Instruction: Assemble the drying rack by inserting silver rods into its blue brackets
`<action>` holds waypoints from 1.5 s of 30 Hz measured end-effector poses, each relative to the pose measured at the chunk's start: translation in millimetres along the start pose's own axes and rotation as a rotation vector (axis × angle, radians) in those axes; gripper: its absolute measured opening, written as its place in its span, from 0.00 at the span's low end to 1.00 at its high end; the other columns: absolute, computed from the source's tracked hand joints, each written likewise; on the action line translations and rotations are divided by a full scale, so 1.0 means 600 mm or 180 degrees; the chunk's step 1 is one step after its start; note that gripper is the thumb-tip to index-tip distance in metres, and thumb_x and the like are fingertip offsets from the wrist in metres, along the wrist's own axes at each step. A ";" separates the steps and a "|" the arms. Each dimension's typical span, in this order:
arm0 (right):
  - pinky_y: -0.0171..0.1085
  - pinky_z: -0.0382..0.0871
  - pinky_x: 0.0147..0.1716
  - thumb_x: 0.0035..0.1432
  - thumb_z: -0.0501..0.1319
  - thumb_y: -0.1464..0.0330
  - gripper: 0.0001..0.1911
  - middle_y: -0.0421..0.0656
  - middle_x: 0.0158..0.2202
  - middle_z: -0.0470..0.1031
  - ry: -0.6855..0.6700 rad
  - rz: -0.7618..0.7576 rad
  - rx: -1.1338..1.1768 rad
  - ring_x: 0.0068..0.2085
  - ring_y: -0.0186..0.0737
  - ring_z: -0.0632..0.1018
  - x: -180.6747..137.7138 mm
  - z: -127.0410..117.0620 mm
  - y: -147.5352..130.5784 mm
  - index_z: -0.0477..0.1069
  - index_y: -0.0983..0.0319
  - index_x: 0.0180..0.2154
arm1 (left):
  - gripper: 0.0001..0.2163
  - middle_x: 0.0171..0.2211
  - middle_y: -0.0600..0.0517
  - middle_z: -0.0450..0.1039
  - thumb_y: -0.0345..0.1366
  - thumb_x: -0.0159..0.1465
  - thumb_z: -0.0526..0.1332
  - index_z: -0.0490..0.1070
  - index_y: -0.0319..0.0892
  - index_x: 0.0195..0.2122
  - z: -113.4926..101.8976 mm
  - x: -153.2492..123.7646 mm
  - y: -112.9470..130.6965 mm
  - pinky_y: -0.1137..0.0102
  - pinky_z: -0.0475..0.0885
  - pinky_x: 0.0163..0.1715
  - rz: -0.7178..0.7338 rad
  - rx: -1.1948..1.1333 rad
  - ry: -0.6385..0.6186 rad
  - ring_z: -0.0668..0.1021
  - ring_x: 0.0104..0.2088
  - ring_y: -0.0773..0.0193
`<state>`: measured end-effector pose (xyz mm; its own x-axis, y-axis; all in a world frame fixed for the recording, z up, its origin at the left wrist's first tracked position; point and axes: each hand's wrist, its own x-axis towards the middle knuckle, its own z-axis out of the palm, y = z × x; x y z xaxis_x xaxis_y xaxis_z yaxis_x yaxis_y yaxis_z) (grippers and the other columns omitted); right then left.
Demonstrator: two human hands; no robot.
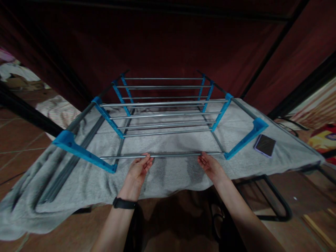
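Both hands hold a thin metal rod (173,155) level across the near end of a rack frame. My left hand (140,168), with a dark band on its wrist, pinches the rod left of its middle. Toward the other end, my right hand (210,166) grips it between thumb and fingers. The rod's right end meets the lower part of the near right blue bracket (245,139). Its left end reaches the near left blue bracket (84,154); whether it is seated there I cannot tell. Farther back, several metal rods (165,114) span other blue brackets.
The frame stands on a grey blanket (170,178). Loose metal tubes (60,180) lie at left, and a phone (265,145) lies at right. A dark red panel (168,45) rises behind. Below right is a black metal tube frame (278,199) near the tiled floor.
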<state>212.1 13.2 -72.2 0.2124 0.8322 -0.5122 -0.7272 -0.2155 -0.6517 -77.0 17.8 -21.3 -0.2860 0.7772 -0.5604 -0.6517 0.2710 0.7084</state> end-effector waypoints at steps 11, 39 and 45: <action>0.33 0.78 0.31 0.54 0.66 0.75 0.08 0.39 0.22 0.75 0.0045 0.0116 0.0003 0.27 0.34 0.78 0.000 0.003 0.001 0.71 0.59 0.27 | 0.07 0.24 0.49 0.75 0.24 0.66 0.58 0.73 0.35 0.31 -0.005 0.003 0.003 0.76 0.75 0.24 -0.0012 -0.0090 -0.0014 0.79 0.25 0.67; 0.32 0.76 0.31 0.60 0.57 0.72 0.09 0.40 0.24 0.73 0.0100 0.0198 -0.0044 0.29 0.34 0.77 -0.003 0.003 -0.016 0.72 0.59 0.28 | 0.13 0.25 0.51 0.73 0.27 0.70 0.50 0.68 0.38 0.29 -0.025 0.017 0.048 0.76 0.74 0.26 0.0396 -0.0385 0.0393 0.78 0.26 0.69; 0.33 0.77 0.30 0.58 0.59 0.72 0.07 0.40 0.24 0.74 0.0087 0.0123 -0.0073 0.28 0.35 0.77 -0.003 0.002 -0.017 0.71 0.58 0.28 | 0.17 0.27 0.50 0.73 0.33 0.72 0.45 0.68 0.39 0.29 -0.036 0.024 0.064 0.75 0.74 0.25 0.0402 -0.0588 0.0537 0.79 0.28 0.67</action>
<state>218.2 14.6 -64.2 0.2023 0.8087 -0.5523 -0.7202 -0.2593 -0.6435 -121.2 27.3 -11.4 -0.4759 0.6885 -0.5473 -0.7160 0.0580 0.6956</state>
